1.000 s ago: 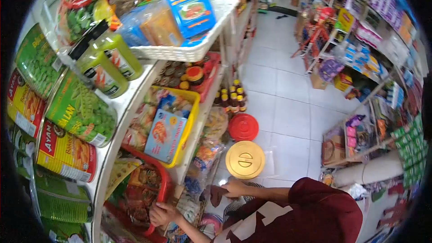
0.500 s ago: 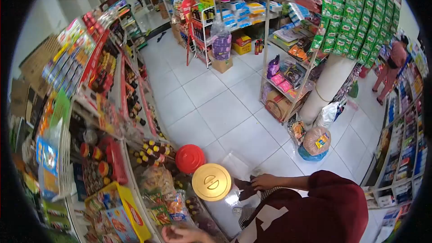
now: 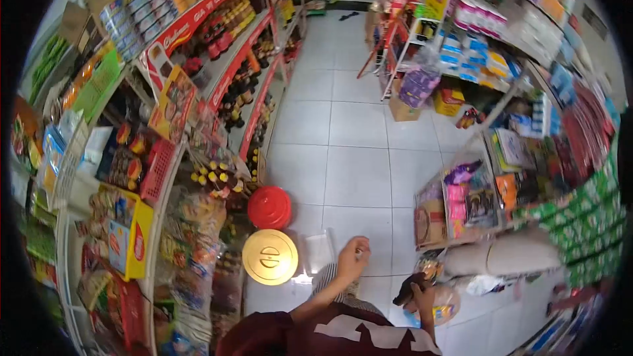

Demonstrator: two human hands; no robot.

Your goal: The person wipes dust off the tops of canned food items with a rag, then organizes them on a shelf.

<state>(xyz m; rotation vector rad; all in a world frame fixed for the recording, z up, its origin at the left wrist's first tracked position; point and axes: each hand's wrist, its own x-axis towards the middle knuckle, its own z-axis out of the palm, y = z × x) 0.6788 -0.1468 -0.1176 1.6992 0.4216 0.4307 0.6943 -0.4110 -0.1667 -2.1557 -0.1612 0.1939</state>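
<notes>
My left hand (image 3: 354, 255) is raised over the tiled floor in front of my body. Its fingers are loosely bent with a gap at the thumb, and nothing shows in them. To its right, my right hand (image 3: 422, 295) is closed around a dark, soft-looking item (image 3: 403, 292), whose kind I cannot make out. Behind that hand, a round bagged bundle (image 3: 447, 304) sits on the floor, partly covered by it. Left of my left hand stand a container with a gold lid (image 3: 270, 257) and a red lidded tub (image 3: 269, 207).
Shelves with bottles (image 3: 241, 102) and packets (image 3: 191, 244) line the left. A low rack (image 3: 455, 204) and a thick pale column (image 3: 504, 255) stand on the right. White floor tiles (image 3: 356, 178) run between them, with a cardboard box (image 3: 403, 109) further back.
The view has swung to the right, bringing the aisle upright. My left hand has risen from the lower shelf side to in front of my body. My right hand still holds the dark item.
</notes>
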